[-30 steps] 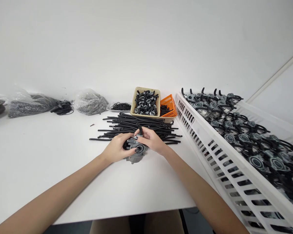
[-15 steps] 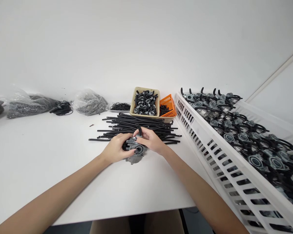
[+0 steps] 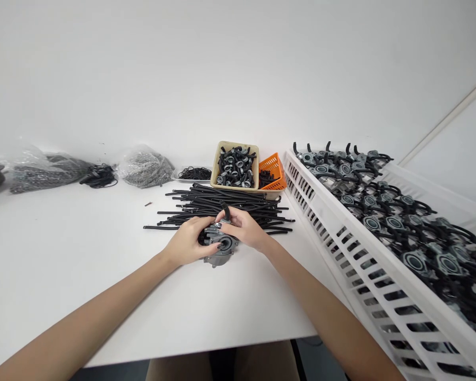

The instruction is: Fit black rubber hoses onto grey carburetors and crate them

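A grey metal carburetor [image 3: 219, 257] is held over the white table, in front of a pile of black rubber hoses [image 3: 238, 199]. My left hand [image 3: 190, 241] wraps around its left side, the thumb lying across the front by the round bore. At the top, my right hand [image 3: 244, 227] has its fingers closed on a round cap with a short black curved rubber piece [image 3: 225, 210] rising from it. The fingers hide most of the cap, and I cannot tell how firmly it sits on the body.
A white slatted crate [image 3: 341, 238] full of similar carburetors stands on the right. Behind the hoses are a cream bin [image 3: 214, 182] of capped parts, an orange basket [image 3: 277, 164] and a tray of black rings [image 3: 195, 173]. Plastic bags [image 3: 145, 166] of small parts lie at the back left.
Almost nothing differs. Both hands keep the same hold on the carburetor and its cap; the whole view has shifted very slightly.
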Demonstrator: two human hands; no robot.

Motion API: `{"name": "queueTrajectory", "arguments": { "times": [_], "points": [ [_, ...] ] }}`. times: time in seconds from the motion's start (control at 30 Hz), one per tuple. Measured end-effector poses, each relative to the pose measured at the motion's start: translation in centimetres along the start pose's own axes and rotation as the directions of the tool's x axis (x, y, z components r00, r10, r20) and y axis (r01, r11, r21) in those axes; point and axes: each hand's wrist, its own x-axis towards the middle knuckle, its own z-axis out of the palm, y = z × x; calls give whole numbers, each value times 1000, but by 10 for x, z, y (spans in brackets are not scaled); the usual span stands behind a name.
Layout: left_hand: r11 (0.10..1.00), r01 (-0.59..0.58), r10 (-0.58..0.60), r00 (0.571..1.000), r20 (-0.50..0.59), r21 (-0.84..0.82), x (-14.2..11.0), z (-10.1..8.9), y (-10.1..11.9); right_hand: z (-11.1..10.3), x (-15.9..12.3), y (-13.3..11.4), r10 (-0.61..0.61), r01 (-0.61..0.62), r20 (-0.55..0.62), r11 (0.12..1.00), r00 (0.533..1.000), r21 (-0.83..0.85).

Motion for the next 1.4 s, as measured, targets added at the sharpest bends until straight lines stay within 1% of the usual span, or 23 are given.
{"name": "queueTrajectory", "arguments": {
  "times": [0.2,0.57,0.83,1.1,1.4],
  "points": [
    [1000,12,-12,1000,6,-3,-1,0,-1,-1,1,3,-11,11,5,999,1000,-34],
    [1000,-16,16,1000,11,-11,0,0,-1,1,1,3,-9,9,-3,1000,1000,-25],
    [1000,-16,16,1000,13,11,0,0,0,1,0,0,0,0,-4,999,1000,-43],
    [1000,-5,5,1000,7,11,-1,1,-1,1,0,3,-11,11,-4,999,1000,-49],
    [1000,-21,21,1000,8,15,0,0,0,1,0,2,-9,8,-5,999,1000,-53]
  ]
}}
